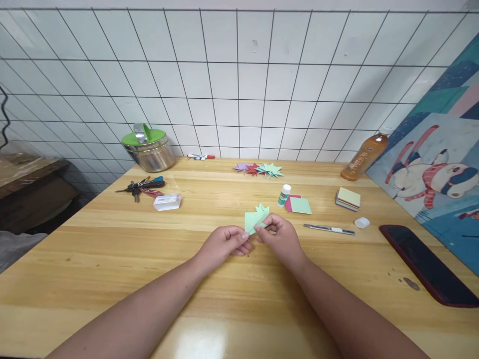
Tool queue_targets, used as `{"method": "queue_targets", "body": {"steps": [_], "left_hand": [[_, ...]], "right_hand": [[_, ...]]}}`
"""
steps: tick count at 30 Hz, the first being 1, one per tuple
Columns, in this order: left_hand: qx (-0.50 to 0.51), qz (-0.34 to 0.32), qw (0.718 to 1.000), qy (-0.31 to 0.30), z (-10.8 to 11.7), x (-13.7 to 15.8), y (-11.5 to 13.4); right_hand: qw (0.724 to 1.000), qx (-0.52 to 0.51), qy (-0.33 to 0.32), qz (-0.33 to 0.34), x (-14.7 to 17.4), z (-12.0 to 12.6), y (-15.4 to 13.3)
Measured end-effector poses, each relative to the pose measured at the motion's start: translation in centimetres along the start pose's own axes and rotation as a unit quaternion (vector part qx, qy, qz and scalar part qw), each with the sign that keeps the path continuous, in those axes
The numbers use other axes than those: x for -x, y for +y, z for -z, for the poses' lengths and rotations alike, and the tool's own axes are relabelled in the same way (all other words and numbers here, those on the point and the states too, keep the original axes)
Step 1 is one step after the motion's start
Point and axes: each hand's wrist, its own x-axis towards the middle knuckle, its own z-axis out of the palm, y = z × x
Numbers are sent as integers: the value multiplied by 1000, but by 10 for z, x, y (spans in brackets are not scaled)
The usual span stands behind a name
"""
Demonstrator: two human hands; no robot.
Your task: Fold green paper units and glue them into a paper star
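A light green folded paper (253, 219) with a spiky, star-like upper edge is held above the table between both hands. My left hand (227, 240) pinches its lower left corner between thumb and fingers. On the other side, my right hand (279, 234) grips the right edge, thumb near the bottom corner. A glue stick (284, 196) with a white cap stands upright just beyond my right hand. Beside it lie a green paper square (300, 205) and a pink one (291, 202) partly under it. Finished-looking paper stars (270, 170) in purple, red and green lie farther back.
A utility knife (329, 229), a white cap (361, 223), a sticky-note stack (348, 198), a phone (428, 264) and a tea bottle (364, 155) are on the right. Keys (140, 187), a small white box (167, 202), a marker (201, 156) and a green-lidded pot (149, 149) are left.
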Motion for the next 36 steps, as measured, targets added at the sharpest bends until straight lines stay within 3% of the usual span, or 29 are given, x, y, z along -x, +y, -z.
{"method": "queue_targets", "body": {"steps": [10, 15, 22, 25, 28, 31, 36], "left_hand": [[-19, -12, 1000, 18, -1, -1, 0], [-12, -12, 1000, -17, -2, 1, 2], [-7, -38, 999, 25, -4, -1, 2], [2, -49, 998, 45, -3, -1, 1], [1, -55, 997, 58, -3, -1, 1], [-18, -53, 996, 67, -4, -2, 2], [-50, -55, 995, 62, -6, -1, 2]], "right_hand": [[1000, 21, 1, 0, 1, -2, -1], [999, 27, -12, 21, 3, -3, -3], [998, 21, -14, 52, 7, -7, -1], [998, -59, -7, 12, 6, -7, -3], [990, -87, -83, -72, 6, -6, -6], [981, -75, -142, -105, 6, -6, -6], [982, -100, -108, -114, 4, -3, -2]]}}
